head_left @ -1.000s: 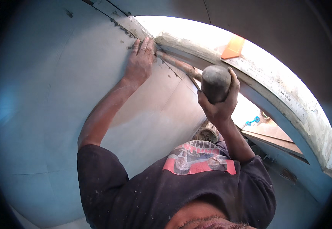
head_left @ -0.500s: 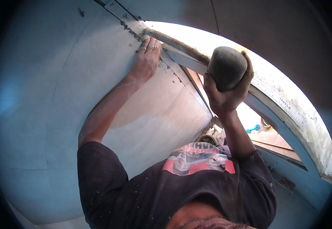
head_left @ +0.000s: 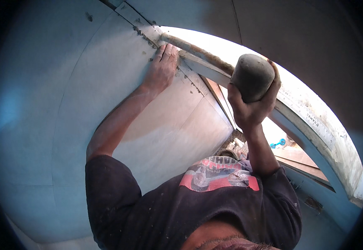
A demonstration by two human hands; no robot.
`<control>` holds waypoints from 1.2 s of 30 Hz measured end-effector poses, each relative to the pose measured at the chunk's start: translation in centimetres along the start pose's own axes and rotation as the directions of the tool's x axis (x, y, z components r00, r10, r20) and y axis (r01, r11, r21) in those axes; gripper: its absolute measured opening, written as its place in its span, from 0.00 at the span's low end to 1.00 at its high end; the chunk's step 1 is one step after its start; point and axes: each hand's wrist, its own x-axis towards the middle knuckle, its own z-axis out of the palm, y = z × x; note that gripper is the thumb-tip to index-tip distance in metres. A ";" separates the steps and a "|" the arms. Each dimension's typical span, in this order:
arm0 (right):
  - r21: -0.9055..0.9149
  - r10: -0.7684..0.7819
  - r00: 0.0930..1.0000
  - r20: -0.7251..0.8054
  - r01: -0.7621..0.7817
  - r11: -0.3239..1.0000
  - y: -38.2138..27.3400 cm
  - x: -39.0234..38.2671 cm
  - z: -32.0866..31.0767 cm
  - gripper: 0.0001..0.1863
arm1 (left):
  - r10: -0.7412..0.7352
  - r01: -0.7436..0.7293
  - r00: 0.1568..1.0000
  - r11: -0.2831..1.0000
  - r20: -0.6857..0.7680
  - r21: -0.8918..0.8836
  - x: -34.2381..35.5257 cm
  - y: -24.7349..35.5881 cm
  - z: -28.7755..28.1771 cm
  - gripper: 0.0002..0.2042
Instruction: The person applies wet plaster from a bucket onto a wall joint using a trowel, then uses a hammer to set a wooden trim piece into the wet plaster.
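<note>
Pale wall panel point(head_left: 31, 137) fills our left side. Our dark printed shirt point(head_left: 160, 212) sits below. Curved pale ledge point(head_left: 340, 141) sweeps down the right, bright light behind. Mallet-like tool point(head_left: 254, 77) is in front of the ledge, brown handle angled up-left. Our right hand point(head_left: 254, 110) is wrapped round its rounded head. Our left hand point(head_left: 161, 73) lies on the panel at the seam, fingers extended, unclenched; can't tell what's under the palm. Small blue item point(head_left: 281, 142) beyond the right forearm.
</note>
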 end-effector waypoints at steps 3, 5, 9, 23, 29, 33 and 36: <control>0.065 0.081 0.997 -0.004 -0.081 0.995 -0.2 0.0 -0.2 0.45 | 0.004 -0.004 1.000 1.000 -0.009 0.020 0.5 -0.2 0.0 0.24; 0.115 0.085 0.996 -0.040 -0.080 0.990 -0.3 -0.3 0.0 0.45 | 0.006 -0.004 0.999 0.998 -0.037 0.068 0.3 -0.1 -0.2 0.24; -0.025 0.043 0.999 0.003 -0.043 0.999 0.5 0.1 0.0 0.46 | -0.001 0.003 0.999 1.000 -0.052 0.029 0.2 -0.1 0.5 0.25; 0.121 0.091 0.995 0.040 -0.095 0.988 -0.7 0.5 -0.2 0.44 | -0.037 0.033 0.995 0.999 -0.094 -0.043 0.6 -0.4 0.1 0.21; -0.021 -0.055 0.998 0.033 0.056 0.998 -0.6 0.7 0.2 0.50 | -0.036 0.036 0.999 0.995 0.004 -0.095 0.7 -0.6 -0.1 0.22; 0.166 0.056 0.998 -0.028 -0.050 0.985 -0.6 0.4 0.5 0.46 | -0.075 0.064 0.994 0.989 -0.079 -0.131 0.8 -0.6 0.1 0.20; 0.027 -0.090 0.996 -0.002 0.090 0.996 0.2 0.8 0.8 0.42 | -0.064 0.058 0.997 0.992 -0.052 -0.112 0.6 -0.7 0.0 0.20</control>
